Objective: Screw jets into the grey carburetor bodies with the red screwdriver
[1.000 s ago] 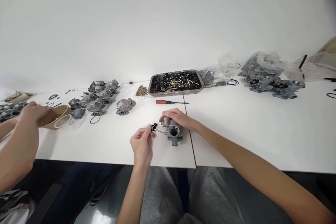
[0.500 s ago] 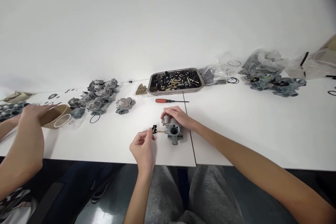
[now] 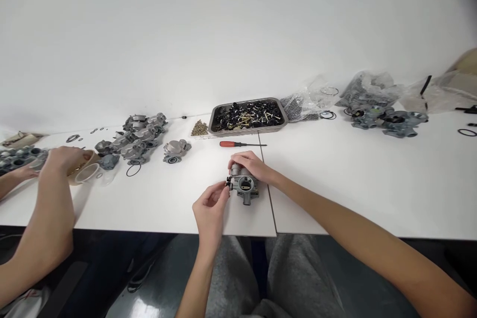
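A grey metal carburetor [image 3: 246, 190] stands near the front of the white table, its round bore facing me. My right hand [image 3: 249, 163] is closed around its top from behind. Pinched in my left hand [image 3: 212, 200] is a small black-headed choke shaft [image 3: 228, 184]. Its black head sits right against the carburetor's left side, and a brass-coloured piece shows across the bore. Behind the carburetor lies a red-handled screwdriver [image 3: 238, 144].
A metal tray [image 3: 246, 131] of black and brass parts stands behind, beside a pile of small brass screws [image 3: 199, 128]. More carburetors [image 3: 138, 141] sit left, others [image 3: 389, 120] right near plastic bags. At far left, a co-worker's hand [image 3: 63, 159] is over a tan tub [image 3: 89, 160].
My left hand has moved right, and the shaft has slid into the carburetor's side until its black head meets the body. The co-worker's hand at far left has shifted right.
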Action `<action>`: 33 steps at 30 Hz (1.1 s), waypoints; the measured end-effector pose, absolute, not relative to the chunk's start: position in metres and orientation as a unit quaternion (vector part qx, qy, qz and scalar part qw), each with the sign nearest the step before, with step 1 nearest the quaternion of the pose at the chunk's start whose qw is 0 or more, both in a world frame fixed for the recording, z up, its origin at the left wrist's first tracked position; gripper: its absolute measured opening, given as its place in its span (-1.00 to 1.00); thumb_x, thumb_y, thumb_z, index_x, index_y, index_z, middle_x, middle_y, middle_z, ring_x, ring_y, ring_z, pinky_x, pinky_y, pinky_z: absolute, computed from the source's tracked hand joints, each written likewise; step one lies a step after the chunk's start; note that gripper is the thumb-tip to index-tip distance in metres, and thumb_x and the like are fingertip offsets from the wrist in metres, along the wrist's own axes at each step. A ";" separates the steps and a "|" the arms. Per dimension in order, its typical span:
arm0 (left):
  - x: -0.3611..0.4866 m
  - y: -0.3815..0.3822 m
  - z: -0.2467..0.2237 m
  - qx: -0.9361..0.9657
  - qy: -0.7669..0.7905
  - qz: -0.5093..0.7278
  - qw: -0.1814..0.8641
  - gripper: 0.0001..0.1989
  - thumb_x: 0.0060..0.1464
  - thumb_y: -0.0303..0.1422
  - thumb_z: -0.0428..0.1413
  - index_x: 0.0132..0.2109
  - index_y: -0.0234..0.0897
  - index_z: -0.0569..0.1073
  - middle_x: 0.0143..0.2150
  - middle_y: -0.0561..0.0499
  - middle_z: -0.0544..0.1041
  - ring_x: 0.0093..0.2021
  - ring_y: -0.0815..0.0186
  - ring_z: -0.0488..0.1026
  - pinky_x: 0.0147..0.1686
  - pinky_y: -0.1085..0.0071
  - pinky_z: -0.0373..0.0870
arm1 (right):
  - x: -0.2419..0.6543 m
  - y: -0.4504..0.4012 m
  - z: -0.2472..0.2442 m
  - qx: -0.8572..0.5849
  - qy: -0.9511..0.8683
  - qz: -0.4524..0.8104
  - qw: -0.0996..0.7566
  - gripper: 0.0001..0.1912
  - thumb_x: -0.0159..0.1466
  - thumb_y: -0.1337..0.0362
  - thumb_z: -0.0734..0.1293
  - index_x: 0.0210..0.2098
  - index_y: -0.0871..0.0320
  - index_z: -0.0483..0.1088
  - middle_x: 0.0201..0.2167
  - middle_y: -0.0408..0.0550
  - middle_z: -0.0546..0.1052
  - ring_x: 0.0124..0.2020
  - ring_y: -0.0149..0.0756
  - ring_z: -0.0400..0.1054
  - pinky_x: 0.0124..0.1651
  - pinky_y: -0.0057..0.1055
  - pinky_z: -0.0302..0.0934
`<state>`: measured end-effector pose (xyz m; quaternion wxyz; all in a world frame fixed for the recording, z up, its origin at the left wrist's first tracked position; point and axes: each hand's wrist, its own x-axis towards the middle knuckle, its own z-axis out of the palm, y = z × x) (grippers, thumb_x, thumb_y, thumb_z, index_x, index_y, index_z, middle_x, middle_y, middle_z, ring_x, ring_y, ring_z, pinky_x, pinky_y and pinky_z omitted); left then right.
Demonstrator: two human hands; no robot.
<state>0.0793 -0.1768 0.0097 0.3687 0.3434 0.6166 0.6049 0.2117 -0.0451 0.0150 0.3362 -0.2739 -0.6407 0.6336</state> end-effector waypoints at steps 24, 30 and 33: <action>0.071 -0.178 0.019 0.398 0.581 0.559 0.439 -0.74 -0.01 -0.23 0.27 -0.21 -0.31 0.62 -0.39 -0.01 0.58 -0.35 0.41 0.49 -0.23 0.51 0.43 | 0.212 -0.046 0.018 -0.282 -0.649 0.625 0.330 -0.68 0.27 0.16 0.22 -0.46 0.24 0.46 -0.47 -0.05 0.50 -0.46 -0.39 0.34 -0.35 -0.46 0.21; 0.073 -0.174 0.021 0.394 0.582 0.566 0.431 -0.72 -0.08 -0.24 0.30 -0.23 -0.33 0.62 -0.36 -0.02 0.59 -0.38 0.43 0.48 -0.28 0.53 0.44 | 0.213 -0.045 0.016 -0.278 -0.656 0.620 0.329 -0.68 0.28 0.17 0.22 -0.44 0.24 0.47 -0.46 -0.04 0.52 -0.43 -0.39 0.35 -0.31 -0.46 0.22; 0.073 -0.176 0.021 0.399 0.589 0.559 0.427 -0.71 -0.08 -0.23 0.30 -0.23 -0.32 0.61 -0.34 -0.02 0.59 -0.38 0.43 0.48 -0.27 0.52 0.45 | 0.213 -0.045 0.017 -0.275 -0.658 0.620 0.328 -0.67 0.29 0.16 0.22 -0.44 0.24 0.47 -0.44 -0.04 0.52 -0.43 -0.38 0.36 -0.30 -0.46 0.23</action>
